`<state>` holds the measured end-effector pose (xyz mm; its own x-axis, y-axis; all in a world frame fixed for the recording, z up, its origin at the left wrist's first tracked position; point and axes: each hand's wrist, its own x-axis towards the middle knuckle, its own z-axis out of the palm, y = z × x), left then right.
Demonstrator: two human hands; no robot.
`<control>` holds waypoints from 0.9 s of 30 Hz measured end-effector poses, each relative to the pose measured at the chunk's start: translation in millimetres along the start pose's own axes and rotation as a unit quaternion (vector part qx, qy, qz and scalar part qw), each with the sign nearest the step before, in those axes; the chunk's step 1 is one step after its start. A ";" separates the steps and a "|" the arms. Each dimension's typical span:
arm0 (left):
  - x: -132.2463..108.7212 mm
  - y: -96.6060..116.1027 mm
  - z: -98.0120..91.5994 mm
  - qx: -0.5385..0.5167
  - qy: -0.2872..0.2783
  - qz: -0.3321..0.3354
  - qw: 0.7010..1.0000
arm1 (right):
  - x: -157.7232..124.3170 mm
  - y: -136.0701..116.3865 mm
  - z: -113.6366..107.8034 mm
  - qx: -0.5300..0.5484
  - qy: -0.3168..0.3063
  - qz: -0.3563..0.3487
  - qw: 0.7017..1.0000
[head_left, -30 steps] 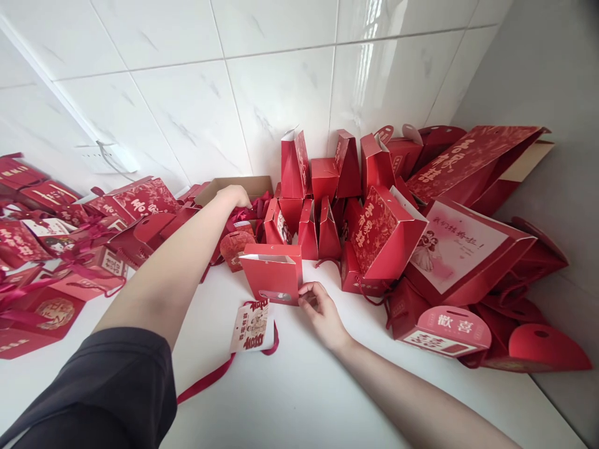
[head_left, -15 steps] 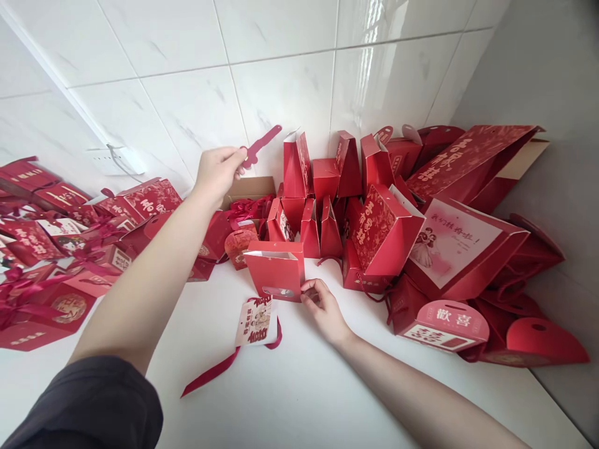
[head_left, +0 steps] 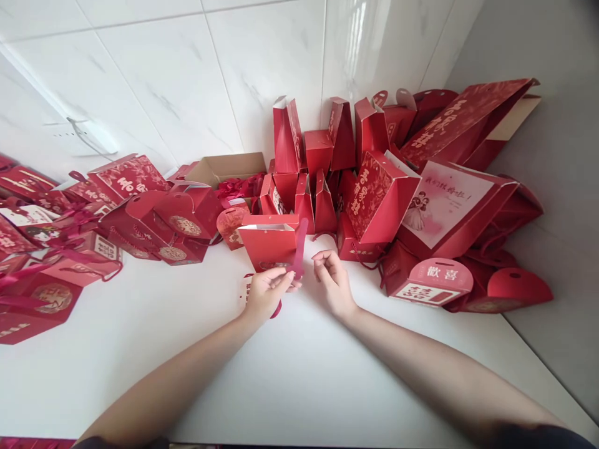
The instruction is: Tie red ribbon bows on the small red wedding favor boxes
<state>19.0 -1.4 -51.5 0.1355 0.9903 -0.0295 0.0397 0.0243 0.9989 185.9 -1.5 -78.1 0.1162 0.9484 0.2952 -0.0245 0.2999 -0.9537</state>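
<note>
My left hand [head_left: 270, 292] pinches a dark red paper strip [head_left: 301, 240], which stands upright from the fingers beside the right edge of a small red gift box [head_left: 268, 244]. That box is upright on the white table with its top open. Just right of the strip, my right hand [head_left: 334, 284] has its fingers loosely curled with nothing visible in them, apart from the box. A printed card [head_left: 244, 288] lies mostly hidden behind my left hand, and a bit of dark red ribbon [head_left: 277, 309] shows below it.
Several red gift boxes [head_left: 322, 149] stand against the tiled wall, with larger ones [head_left: 444, 206] heaped at the right. More boxes [head_left: 51, 299] with ribbons crowd the left. A brown carton [head_left: 229, 165] of dark red ribbons sits at the back. A wall socket [head_left: 79, 137] has a cable.
My left hand has come down and right with the paper strip, to beside the small box. My right hand has let go of the box's lower edge. The view has shifted.
</note>
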 end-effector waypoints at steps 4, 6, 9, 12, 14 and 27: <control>15.5 -19.6 -9.7 -0.020 0.025 -0.014 0.999 | -14.2 -7.8 -9.3 -0.109 -0.057 -0.080 0.989; 15.3 -20.9 -12.2 -0.015 0.010 -0.012 1.000 | -17.0 -8.2 -9.7 -0.168 -0.111 -0.125 0.971; 9.7 -16.5 -11.4 0.005 -0.015 0.002 1.000 | -14.7 -4.9 -6.6 -0.218 -0.150 -0.153 0.952; 5.5 -12.4 -8.4 0.048 -0.017 0.027 0.998 | -9.4 -0.4 -4.0 -0.210 -0.142 -0.139 0.957; 4.8 -12.7 -7.5 0.081 -0.020 0.047 0.995 | -6.4 1.7 -3.7 -0.194 -0.130 -0.130 0.964; 0.2 -11.9 -9.0 0.200 0.001 0.150 0.968 | -4.8 -1.5 -4.6 -0.152 -0.126 -0.086 0.977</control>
<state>9.6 -0.3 -63.1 0.1980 0.9452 0.2597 0.3800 -0.3183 0.8685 190.0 -7.0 -78.4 -0.1567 0.8937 0.4205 0.2732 0.4484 -0.8511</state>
